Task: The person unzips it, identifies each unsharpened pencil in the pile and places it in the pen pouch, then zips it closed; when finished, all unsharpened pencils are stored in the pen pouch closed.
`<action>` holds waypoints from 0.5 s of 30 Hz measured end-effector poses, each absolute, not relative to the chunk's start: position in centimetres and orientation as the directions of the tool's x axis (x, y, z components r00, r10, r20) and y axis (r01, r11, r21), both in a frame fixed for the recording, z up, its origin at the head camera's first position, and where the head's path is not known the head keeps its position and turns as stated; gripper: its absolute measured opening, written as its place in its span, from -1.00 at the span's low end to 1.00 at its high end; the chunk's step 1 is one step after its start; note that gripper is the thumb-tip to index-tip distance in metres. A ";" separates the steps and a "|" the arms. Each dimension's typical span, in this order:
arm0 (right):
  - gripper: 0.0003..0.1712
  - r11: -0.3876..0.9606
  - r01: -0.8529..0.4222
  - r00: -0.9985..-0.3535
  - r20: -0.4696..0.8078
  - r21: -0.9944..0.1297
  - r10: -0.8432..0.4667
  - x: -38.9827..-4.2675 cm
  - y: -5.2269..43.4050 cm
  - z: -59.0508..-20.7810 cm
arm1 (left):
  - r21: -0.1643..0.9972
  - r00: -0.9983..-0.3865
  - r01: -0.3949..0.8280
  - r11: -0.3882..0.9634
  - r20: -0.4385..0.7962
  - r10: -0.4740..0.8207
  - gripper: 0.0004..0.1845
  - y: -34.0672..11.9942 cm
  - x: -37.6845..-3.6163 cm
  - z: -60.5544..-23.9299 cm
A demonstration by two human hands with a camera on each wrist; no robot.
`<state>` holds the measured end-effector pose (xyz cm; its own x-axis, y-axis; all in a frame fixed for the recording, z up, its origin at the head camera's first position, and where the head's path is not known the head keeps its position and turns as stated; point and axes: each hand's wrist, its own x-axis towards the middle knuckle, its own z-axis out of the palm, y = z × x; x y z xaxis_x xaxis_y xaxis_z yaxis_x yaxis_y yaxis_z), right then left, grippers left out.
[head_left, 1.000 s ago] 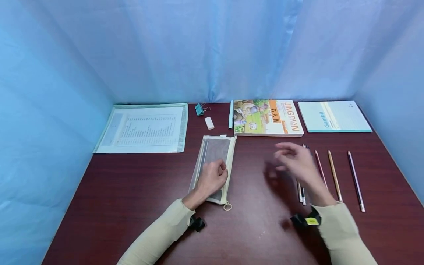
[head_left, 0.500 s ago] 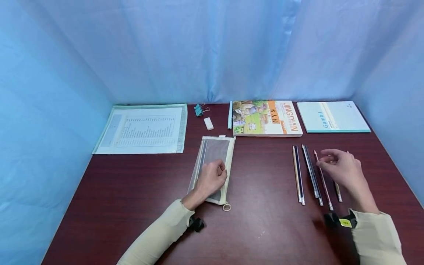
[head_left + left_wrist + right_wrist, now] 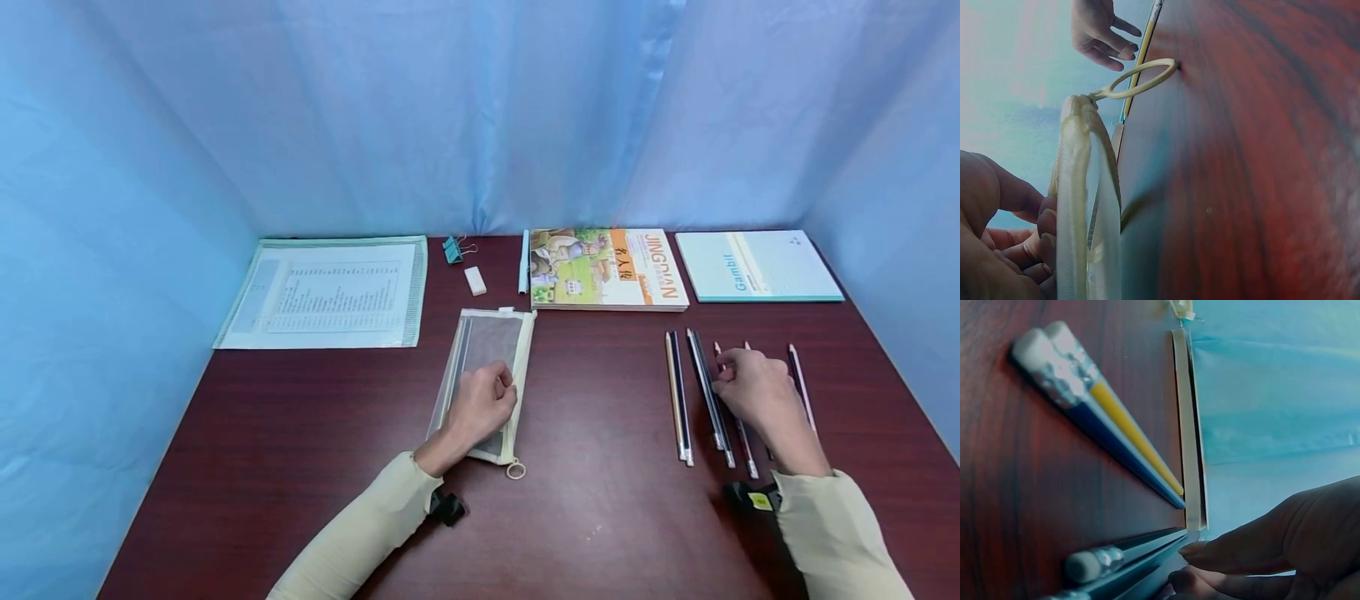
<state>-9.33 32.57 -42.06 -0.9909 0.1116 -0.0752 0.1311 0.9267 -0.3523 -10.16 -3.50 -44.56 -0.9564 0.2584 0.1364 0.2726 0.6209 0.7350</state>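
Two hands are at work: my left hand [image 3: 480, 406] stays curled on the translucent mesh pouch [image 3: 483, 371] at mid-desk, while my right hand [image 3: 753, 387], which hovered above a moment ago, has dropped onto the pencils [image 3: 701, 396] lying side by side on the desk [image 3: 600, 500], fingers curling around one, so a pickup looks underway.

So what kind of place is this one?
Likely a staged desk for recording: a dark wood table enclosed by blue curtains, laid with pencils, a mesh pouch and books.
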 end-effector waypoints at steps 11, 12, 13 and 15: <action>-0.66 0.935 0.155 -0.986 -0.112 -0.319 0.125 -9.7 32.2 -42.3 | 0.734 -0.957 0.270 0.624 0.132 0.259 -0.91 -3.4 -10.2 -44.6; -0.64 0.935 0.161 -0.984 -0.119 -0.316 0.129 -9.7 32.2 -42.3 | 0.734 -0.957 0.269 0.624 0.131 0.259 -0.91 -3.4 -10.2 -44.6; -0.63 0.935 0.167 -0.983 -0.129 -0.312 0.132 -9.8 32.2 -42.3 | 0.734 -0.957 0.268 0.624 0.129 0.258 -0.91 -3.4 -10.2 -44.6; -0.61 0.937 0.171 -0.981 -0.139 -0.306 0.134 -9.8 32.1 -42.3 | 0.734 -0.958 0.265 0.625 0.127 0.257 -0.91 -3.4 -10.2 -44.7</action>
